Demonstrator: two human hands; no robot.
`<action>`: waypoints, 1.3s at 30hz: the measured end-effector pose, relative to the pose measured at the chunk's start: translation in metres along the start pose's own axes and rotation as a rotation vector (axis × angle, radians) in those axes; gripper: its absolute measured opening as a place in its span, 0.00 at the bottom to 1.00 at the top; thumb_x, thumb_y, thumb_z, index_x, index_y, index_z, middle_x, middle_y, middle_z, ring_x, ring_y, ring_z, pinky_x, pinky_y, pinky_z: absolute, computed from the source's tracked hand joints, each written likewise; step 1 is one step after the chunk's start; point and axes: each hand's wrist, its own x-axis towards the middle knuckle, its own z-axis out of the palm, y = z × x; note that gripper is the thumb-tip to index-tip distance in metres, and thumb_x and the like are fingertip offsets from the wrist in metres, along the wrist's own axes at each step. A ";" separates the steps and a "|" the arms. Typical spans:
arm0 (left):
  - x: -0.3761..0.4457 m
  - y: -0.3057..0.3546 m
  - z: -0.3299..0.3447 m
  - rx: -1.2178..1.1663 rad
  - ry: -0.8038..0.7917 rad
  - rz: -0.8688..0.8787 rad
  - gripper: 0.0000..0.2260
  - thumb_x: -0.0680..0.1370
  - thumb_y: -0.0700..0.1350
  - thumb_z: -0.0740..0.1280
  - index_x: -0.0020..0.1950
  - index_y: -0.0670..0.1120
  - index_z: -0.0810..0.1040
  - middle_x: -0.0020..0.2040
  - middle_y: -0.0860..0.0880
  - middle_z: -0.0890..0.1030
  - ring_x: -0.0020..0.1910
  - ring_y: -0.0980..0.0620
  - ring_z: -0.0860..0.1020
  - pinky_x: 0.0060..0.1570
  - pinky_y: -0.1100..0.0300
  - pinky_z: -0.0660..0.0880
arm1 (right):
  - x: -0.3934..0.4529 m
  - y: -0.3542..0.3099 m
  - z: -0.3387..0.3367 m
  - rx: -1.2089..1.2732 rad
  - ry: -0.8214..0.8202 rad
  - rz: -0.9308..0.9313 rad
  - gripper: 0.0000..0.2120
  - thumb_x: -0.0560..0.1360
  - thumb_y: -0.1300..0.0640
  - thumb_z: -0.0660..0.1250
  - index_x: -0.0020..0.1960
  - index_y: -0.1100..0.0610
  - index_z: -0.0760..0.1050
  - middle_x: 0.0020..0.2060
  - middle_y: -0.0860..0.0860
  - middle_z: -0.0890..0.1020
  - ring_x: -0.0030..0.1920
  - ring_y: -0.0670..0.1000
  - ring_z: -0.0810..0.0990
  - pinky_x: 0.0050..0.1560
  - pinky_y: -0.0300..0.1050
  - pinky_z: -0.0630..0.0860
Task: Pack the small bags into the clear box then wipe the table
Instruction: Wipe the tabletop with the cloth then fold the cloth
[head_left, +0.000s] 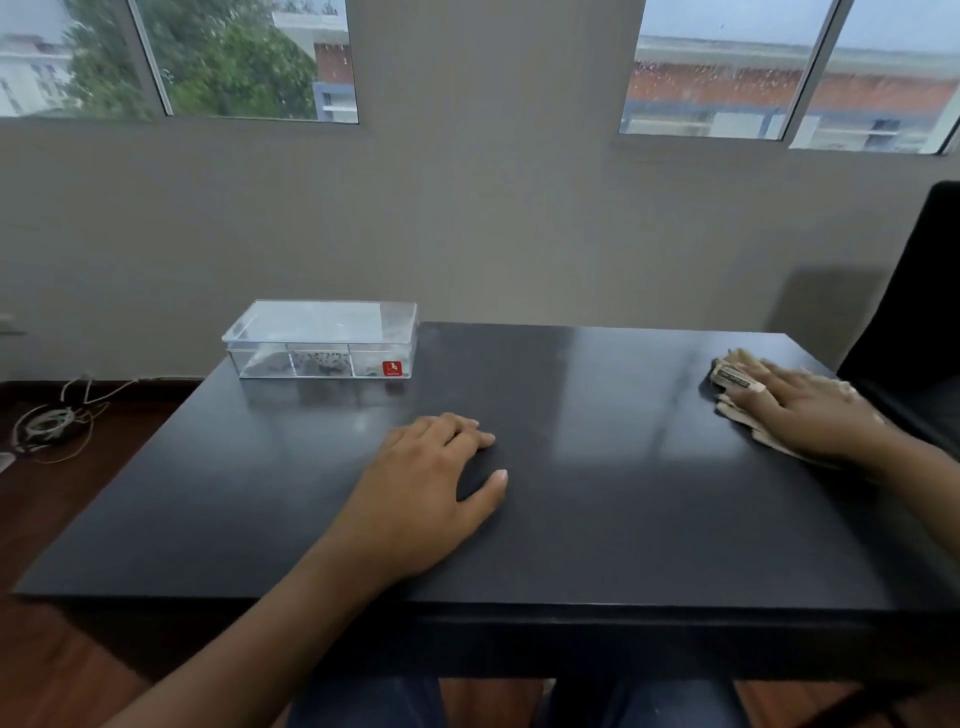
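The desk (597, 519) is filling most of the view, dark, glossy and bare through its middle. The box (322, 340) is sitting at about ten o'clock near the far left corner, lid on, with small patterned bags (324, 362) showing through the front wall; how many are inside is not clear. No loose bags are lying on the desk, so packing is looking finished and wiping is the step in hand.

The left hand (431, 488) is resting palm down near the centre, fingers loosely spread, holding nothing. The right hand (800, 405) is lying flat at about two o'clock, close to the far right corner, fingers extended and pressing down on a beige cloth (737, 402) rather than gripping it; part of the cloth is bunching out beyond the fingertips.

The risks from here are looking modest. With only a flat palm on it, the cloth could be slipping out from under the hand on this slick surface, or sliding off the right edge, which is close. A wide sweep towards ten o'clock could be nudging the light box over the far edge it is sitting beside. Streaks may be going unnoticed in the window glare.
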 end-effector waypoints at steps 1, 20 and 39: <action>0.001 0.002 0.000 -0.001 -0.006 0.010 0.23 0.79 0.65 0.58 0.68 0.55 0.77 0.66 0.58 0.76 0.69 0.58 0.70 0.69 0.59 0.63 | 0.010 -0.008 0.003 -0.007 0.000 0.037 0.42 0.68 0.19 0.36 0.80 0.30 0.41 0.83 0.41 0.50 0.83 0.51 0.51 0.81 0.60 0.47; 0.081 0.022 0.023 -0.012 -0.215 0.272 0.27 0.78 0.68 0.56 0.72 0.57 0.73 0.66 0.59 0.73 0.65 0.57 0.73 0.67 0.54 0.70 | -0.158 -0.017 0.002 -0.052 -0.110 -0.262 0.33 0.72 0.20 0.39 0.75 0.23 0.39 0.79 0.28 0.41 0.79 0.36 0.34 0.81 0.53 0.37; 0.109 0.035 0.044 0.002 -0.169 0.282 0.23 0.79 0.65 0.53 0.72 0.63 0.69 0.59 0.59 0.70 0.59 0.57 0.72 0.59 0.59 0.72 | 0.102 -0.040 -0.009 -0.024 -0.061 0.113 0.47 0.66 0.16 0.37 0.81 0.35 0.47 0.84 0.48 0.51 0.83 0.57 0.47 0.79 0.65 0.41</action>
